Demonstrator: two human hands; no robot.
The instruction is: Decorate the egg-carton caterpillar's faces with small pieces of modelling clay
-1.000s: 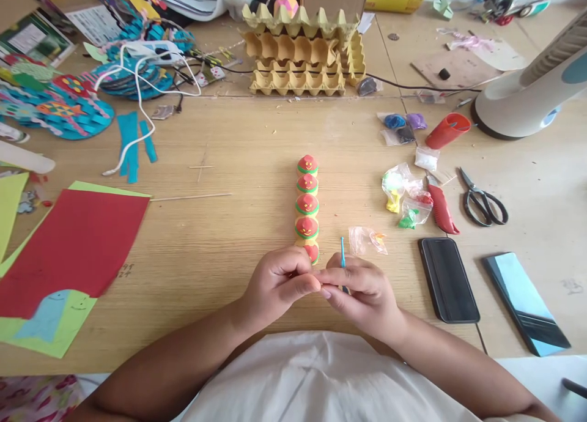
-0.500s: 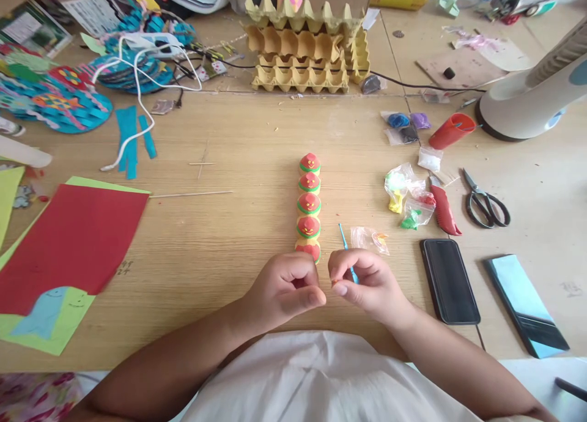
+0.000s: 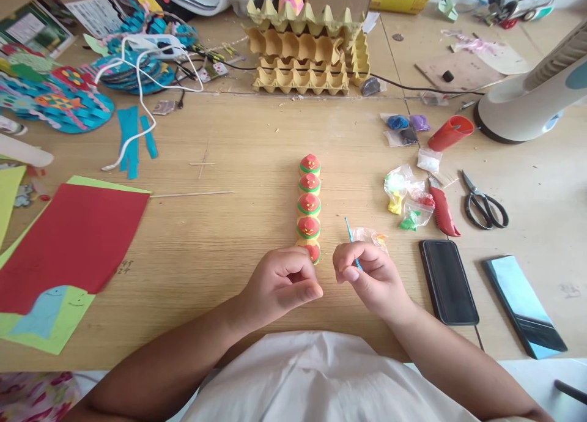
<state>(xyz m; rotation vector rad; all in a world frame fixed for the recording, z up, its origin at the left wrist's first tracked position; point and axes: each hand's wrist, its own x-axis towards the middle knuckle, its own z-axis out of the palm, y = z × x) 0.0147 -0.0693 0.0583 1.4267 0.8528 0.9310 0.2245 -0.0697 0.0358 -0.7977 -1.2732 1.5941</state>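
My left hand (image 3: 287, 278) is closed, with the thumb laid along the curled fingers; whatever it may pinch is hidden. Just to its right, my right hand (image 3: 367, 278) is closed around a thin blue modelling tool (image 3: 349, 231), whose tip points up and away. Its thumb and forefinger press together, and I cannot make out anything between them. Beyond the hands runs a row of egg-carton cups (image 3: 309, 204) topped with red clay, green bands and small yellow faces. The nearest cup (image 3: 312, 251) is partly covered by my left hand.
Clay in small bags (image 3: 406, 192), a red cutter knife (image 3: 443, 211), scissors (image 3: 486, 202) and two phones (image 3: 449, 281) lie on the right. Red paper (image 3: 77, 238) is at left. Egg cartons (image 3: 300, 79) stand at the back; a white lamp-like stand (image 3: 513, 113) is at right.
My right hand has moved slightly right and away from the left hand, and the blue tool has shifted up with it. An orange-red speck at its fingertips no longer shows.
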